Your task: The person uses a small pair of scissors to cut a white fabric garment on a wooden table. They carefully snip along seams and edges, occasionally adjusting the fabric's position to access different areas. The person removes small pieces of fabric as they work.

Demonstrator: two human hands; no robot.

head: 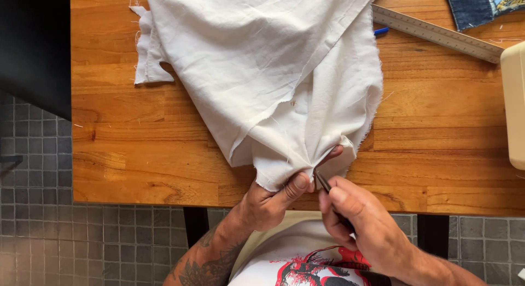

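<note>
left hand [270, 201] pinches white cloth [273, 78] at near table edge [164, 193] | right hand [361, 223] grips thin dark tool [322, 182], tip beside left thumb | risk: slip pricks thumb or tears frayed weave

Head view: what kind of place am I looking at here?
Likely a home sewing or craft workspace: a wooden table over grey tiled floor, off-white fabric spread on it, and a metal ruler nearby.
</note>
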